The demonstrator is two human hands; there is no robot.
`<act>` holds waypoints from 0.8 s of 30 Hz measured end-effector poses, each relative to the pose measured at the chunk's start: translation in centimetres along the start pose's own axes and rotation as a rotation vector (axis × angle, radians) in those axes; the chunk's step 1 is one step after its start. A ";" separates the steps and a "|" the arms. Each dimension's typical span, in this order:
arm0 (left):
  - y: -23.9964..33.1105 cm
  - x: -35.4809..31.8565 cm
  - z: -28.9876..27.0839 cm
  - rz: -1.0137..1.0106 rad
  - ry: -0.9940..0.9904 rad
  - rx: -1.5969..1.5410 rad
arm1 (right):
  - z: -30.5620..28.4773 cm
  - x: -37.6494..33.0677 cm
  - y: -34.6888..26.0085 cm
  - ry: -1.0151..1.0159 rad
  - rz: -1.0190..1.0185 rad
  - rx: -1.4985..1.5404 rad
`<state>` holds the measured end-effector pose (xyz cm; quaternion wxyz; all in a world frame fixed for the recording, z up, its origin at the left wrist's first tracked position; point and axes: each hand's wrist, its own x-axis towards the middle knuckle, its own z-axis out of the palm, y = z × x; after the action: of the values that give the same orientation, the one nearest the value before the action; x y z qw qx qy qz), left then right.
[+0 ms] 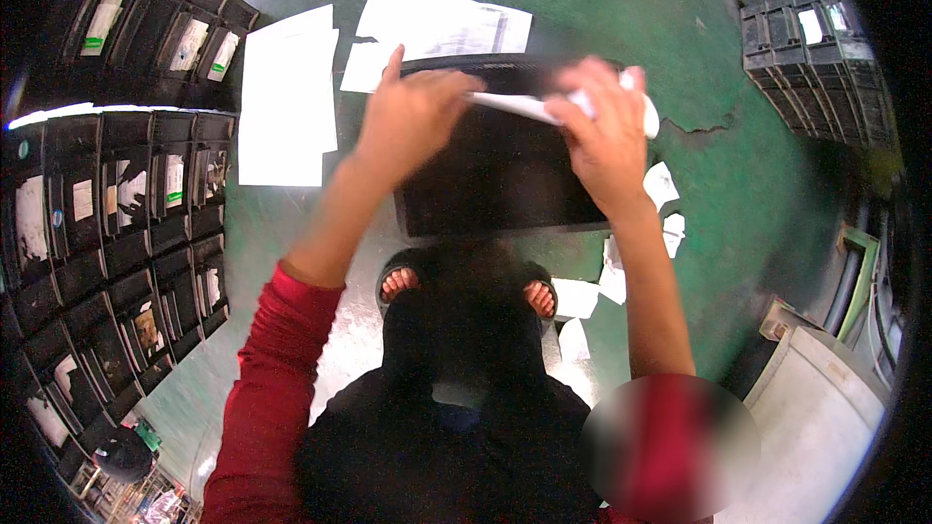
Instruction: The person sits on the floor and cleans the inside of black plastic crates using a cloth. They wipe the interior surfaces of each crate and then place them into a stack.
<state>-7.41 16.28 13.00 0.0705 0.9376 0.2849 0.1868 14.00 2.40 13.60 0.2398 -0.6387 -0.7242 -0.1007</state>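
Note:
A black plastic crate [495, 175] stands on the floor in front of my feet. Above it, a folded or crumpled white paper [515, 105] stretches between my two hands. My left hand [413, 121] pinches the paper's left end, with one finger raised. On the other side, my right hand [607, 136] is closed around its right part, and some white paper bulges out beyond the fingers. Motion blurs the right fingertips. The inside of the crate is dark, so its contents cannot be made out.
White sheets [286, 107] and more papers [437, 24] lie on the green floor beyond and left of the crate. Torn paper scraps [573, 299] are scattered at its right. Stacked black crates [126, 194] line the left; grey crates [815, 68] stand far right.

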 end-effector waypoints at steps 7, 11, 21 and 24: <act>-15.6 -5.5 -8.8 -0.734 0.124 -0.085 | -2.8 -7.1 -1.9 -0.275 0.113 0.192; -22.9 -16.7 -6.2 -1.260 -0.091 0.053 | 0.0 -12.9 -1.3 -0.673 0.257 0.132; -16.3 -20.8 -0.4 -0.694 0.083 0.410 | -6.0 -10.2 0.2 -0.314 0.435 0.372; -6.8 -19.5 2.8 -0.442 0.009 -0.186 | -8.9 -10.8 2.5 -0.031 0.850 0.750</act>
<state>-24.77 10.86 2.73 0.1947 0.8409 0.4652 0.1963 19.09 -10.75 15.78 0.4591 -0.7467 -0.3928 0.2782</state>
